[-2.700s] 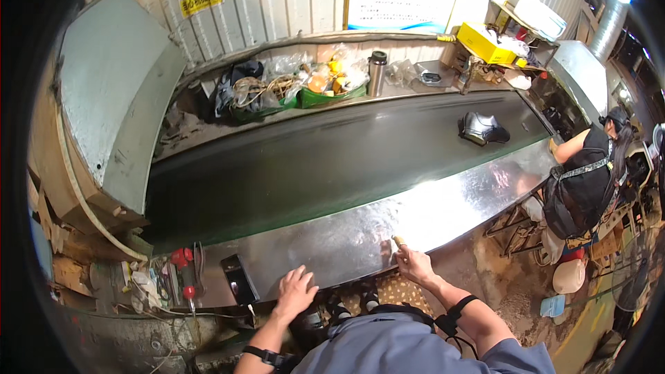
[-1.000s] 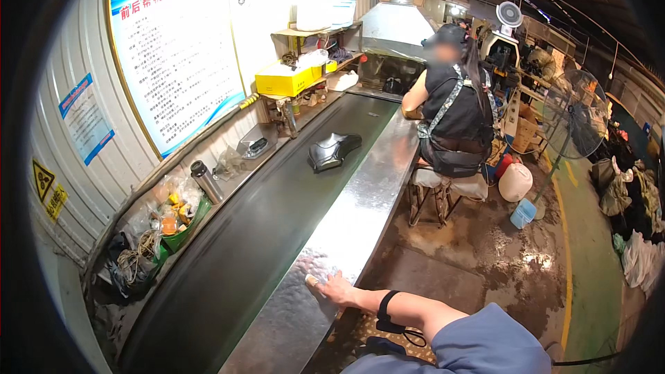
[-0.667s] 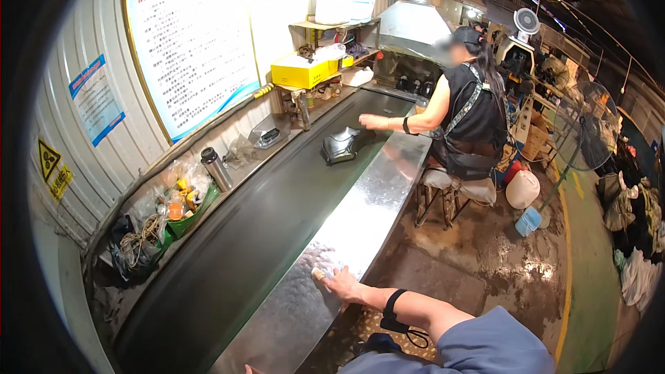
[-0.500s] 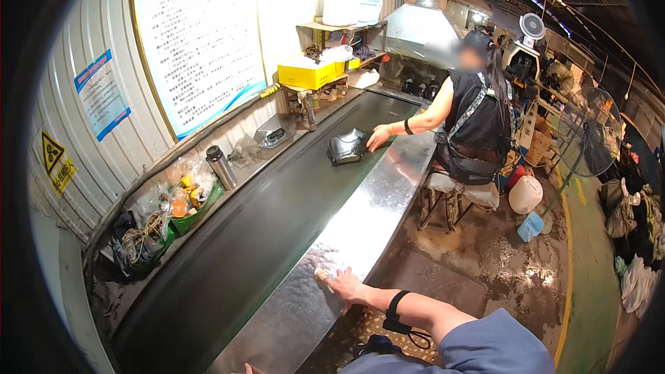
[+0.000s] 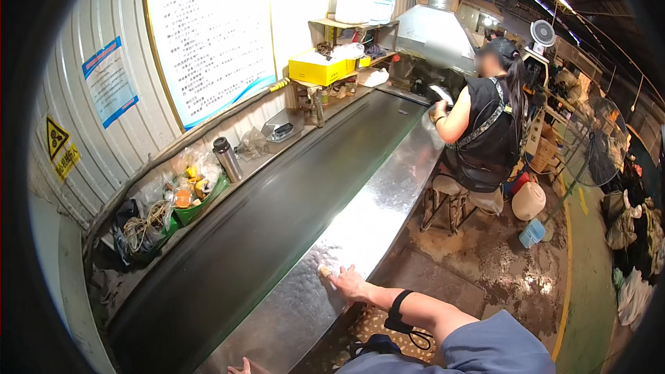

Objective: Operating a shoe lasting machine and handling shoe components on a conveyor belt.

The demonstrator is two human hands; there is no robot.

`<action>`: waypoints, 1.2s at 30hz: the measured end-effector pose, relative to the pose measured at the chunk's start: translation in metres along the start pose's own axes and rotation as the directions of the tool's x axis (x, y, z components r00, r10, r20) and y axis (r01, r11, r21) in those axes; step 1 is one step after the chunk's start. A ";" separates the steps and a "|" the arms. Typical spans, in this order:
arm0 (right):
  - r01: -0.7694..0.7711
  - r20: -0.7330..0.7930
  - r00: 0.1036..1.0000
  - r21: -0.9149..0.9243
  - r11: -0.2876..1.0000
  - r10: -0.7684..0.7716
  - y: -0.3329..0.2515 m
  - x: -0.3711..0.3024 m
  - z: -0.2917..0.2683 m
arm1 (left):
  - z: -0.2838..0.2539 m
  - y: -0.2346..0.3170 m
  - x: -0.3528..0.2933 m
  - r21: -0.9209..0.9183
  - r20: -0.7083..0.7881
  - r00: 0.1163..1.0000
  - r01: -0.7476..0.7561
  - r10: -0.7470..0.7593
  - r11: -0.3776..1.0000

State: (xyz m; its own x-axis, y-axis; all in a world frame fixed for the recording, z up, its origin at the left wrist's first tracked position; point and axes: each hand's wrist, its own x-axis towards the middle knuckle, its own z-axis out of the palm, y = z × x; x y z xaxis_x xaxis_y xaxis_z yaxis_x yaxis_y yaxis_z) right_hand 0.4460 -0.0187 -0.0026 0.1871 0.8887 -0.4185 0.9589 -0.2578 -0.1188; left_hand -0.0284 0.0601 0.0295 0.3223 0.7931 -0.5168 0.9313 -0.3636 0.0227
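My right hand (image 5: 346,282) rests on the shiny metal tabletop (image 5: 298,315), its fingers stretched out and holding nothing. A tan wrap (image 5: 324,271) covers the tip of one finger. Only some fingers of my left hand (image 5: 240,368) show at the bottom edge, apart and over the same metal top; the rest is out of the picture. Left of the metal runs a long dark conveyor belt (image 5: 242,263). At its far end a seated co-worker (image 5: 488,125) holds a shiny piece (image 5: 441,95) in front of the body, partly hidden by an arm.
Along the wall stand a steel flask (image 5: 227,159), a green bin (image 5: 201,202) stuffed with bags and cord, and a yellow box (image 5: 317,69) on a shelf. A metal hood (image 5: 436,34) hangs over the belt's far end. To the right are a fan (image 5: 591,140) and a white jug (image 5: 529,201).
The co-worker has lifted a dark, shiny moulded piece off the belt and drawn it in toward the body. More of my left hand shows; my right hand stays on the metal.
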 end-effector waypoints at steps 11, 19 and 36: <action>0.046 -0.088 0.995 0.063 0.997 -0.041 0.026 0.010 0.034 | -0.002 0.002 -0.008 -0.059 -0.067 0.998 0.016 -0.020 0.998; 0.043 -0.083 0.996 0.076 0.996 -0.037 0.033 0.013 0.029 | 0.003 0.009 0.000 -0.083 0.029 0.996 0.085 -0.083 0.993; 0.072 -0.074 0.995 0.110 0.991 -0.064 0.018 -0.012 -0.001 | 0.005 0.013 -0.007 -0.103 0.011 0.994 0.113 -0.112 0.988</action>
State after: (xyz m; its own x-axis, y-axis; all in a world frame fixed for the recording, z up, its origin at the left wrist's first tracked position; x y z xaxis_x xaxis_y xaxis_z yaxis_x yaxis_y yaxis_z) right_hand 0.4612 -0.0335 0.0016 0.1406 0.9291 -0.3422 0.9405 -0.2332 -0.2470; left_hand -0.0191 0.0478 0.0291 0.2139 0.8237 -0.5252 0.9742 -0.2194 0.0526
